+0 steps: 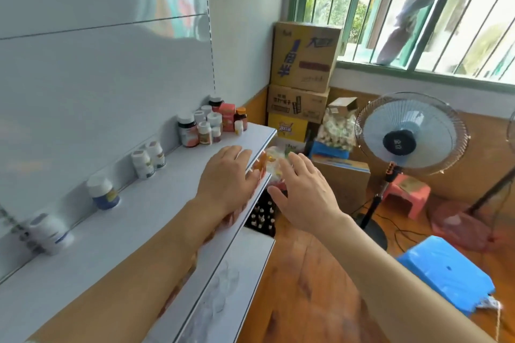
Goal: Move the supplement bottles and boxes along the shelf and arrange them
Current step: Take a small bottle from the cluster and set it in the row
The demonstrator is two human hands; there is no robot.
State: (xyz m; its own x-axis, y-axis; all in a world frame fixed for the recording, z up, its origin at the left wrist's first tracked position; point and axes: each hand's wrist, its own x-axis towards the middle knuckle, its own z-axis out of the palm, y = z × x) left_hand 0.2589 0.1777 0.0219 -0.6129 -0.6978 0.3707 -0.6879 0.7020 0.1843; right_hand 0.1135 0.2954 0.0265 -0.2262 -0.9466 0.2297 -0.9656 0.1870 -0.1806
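- Between grasps: left hand (pixel 225 175) lies flat, fingers straight, on the shelf (pixel 145 220) edge; right hand (pixel 303 192) hovers spread, empty.
- Bottles (pixel 206 125) cluster at the far end; four stragglers (pixel 103 192) line the back wall.
- Next move likely needs a reach toward one.

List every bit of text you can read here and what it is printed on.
"冰红茶", roughly, on the yellow carton; blurred, so uncertain.
Top carton: large blue Chinese characters, too blurred to read.
Middle carton: dark print, too blurred to read.
Fan hub: a small mark, unreadable.
Bottles and red box on the shelf: labels too small to read.
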